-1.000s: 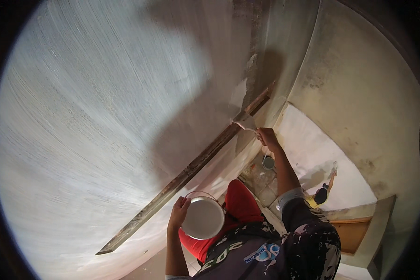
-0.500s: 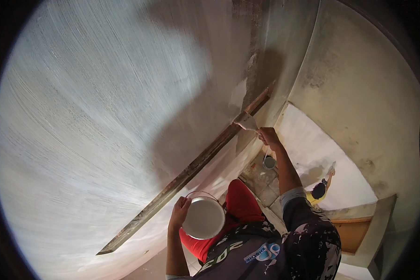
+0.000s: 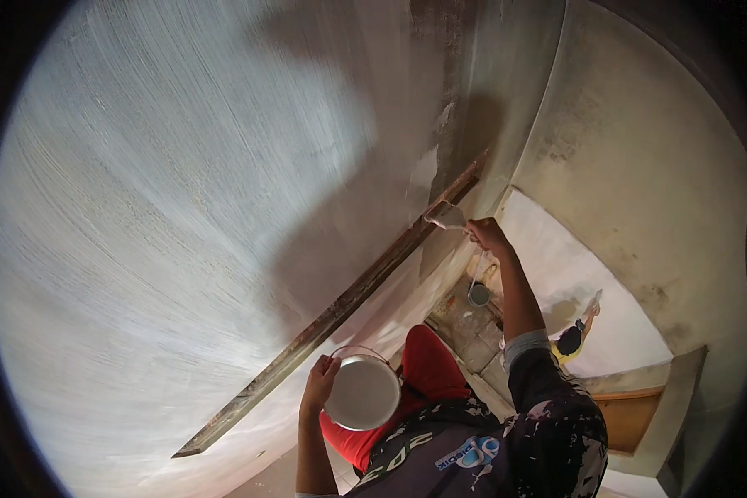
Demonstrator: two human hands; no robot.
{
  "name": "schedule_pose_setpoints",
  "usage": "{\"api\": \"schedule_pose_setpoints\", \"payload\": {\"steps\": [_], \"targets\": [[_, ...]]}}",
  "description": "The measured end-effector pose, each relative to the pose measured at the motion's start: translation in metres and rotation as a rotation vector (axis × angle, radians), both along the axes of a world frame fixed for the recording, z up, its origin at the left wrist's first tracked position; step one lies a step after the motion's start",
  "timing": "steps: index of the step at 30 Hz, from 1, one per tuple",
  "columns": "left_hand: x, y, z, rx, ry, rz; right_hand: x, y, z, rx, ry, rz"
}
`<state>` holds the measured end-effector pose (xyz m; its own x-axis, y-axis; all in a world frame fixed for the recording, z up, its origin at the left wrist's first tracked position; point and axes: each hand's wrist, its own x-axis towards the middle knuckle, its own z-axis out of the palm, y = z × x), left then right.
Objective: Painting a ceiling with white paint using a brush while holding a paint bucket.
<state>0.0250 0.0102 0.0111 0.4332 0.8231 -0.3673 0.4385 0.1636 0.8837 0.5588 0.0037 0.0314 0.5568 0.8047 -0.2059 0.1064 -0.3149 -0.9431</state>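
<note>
My left hand (image 3: 318,383) is closed on the side of a round paint bucket (image 3: 365,428) with a thin wire handle, its inside pale grey-white, held in front of my red-trousered leg. Out ahead and to the right, my right hand (image 3: 488,235) grips the handle of a wide, flat paintbrush (image 3: 446,216). The brush head lies at the right part of a long brown wooden rail (image 3: 332,319) on the wall; whether it touches the rail or sits just off it I cannot tell. White streaks cover much of the wall (image 3: 183,183), with my shadow across it.
A darker strip (image 3: 448,108) runs up the wall near the corner. A small bucket (image 3: 478,294) stands below on the tiled floor (image 3: 465,328). At the right, another person (image 3: 569,342) in yellow reaches toward a part-white wall (image 3: 556,249), above a brown wooden panel (image 3: 631,417).
My right hand and the brush have shifted slightly right and up, the brush head moving along the rail. The bucket in my left hand has barely moved. The other person has shifted slightly.
</note>
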Motion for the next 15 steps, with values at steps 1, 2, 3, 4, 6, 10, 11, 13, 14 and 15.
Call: {"api": "schedule_pose_setpoints", "payload": {"steps": [1, 2, 3, 4, 6, 10, 11, 13, 14, 15], "targets": [[-0.001, 0.000, 0.002, 0.008, 0.023, -0.004, 0.005, 0.002, 0.009, -0.012, -0.032, 0.007], [-0.001, 0.000, 0.004, 0.015, 0.048, -0.008, 0.003, 0.008, 0.024, -0.059, -0.075, -0.033], [0.001, 0.000, 0.006, 0.015, 0.045, -0.016, 0.008, 0.015, 0.034, -0.059, -0.079, -0.041], [0.003, 0.001, 0.008, 0.030, 0.068, -0.026, 0.015, 0.022, 0.045, 0.004, -0.186, 0.000], [0.002, 0.001, 0.006, 0.045, 0.098, -0.032, 0.016, 0.037, 0.070, 0.065, -0.288, 0.044], [-0.004, 0.002, -0.009, 0.027, 0.015, -0.003, 0.011, 0.040, 0.142, -0.065, -0.185, 0.047], [-0.002, 0.003, -0.010, 0.028, 0.028, -0.009, 0.018, 0.031, 0.151, 0.030, -0.125, 0.048], [-0.004, 0.004, -0.009, -0.003, 0.018, 0.006, 0.019, 0.015, 0.164, 0.117, -0.044, 0.022], [-0.003, 0.004, -0.007, -0.029, 0.007, 0.012, 0.020, 0.008, 0.165, 0.209, 0.034, -0.014], [-0.003, 0.004, -0.005, -0.033, 0.007, 0.013, 0.022, 0.005, 0.163, 0.206, 0.035, -0.013]]}}
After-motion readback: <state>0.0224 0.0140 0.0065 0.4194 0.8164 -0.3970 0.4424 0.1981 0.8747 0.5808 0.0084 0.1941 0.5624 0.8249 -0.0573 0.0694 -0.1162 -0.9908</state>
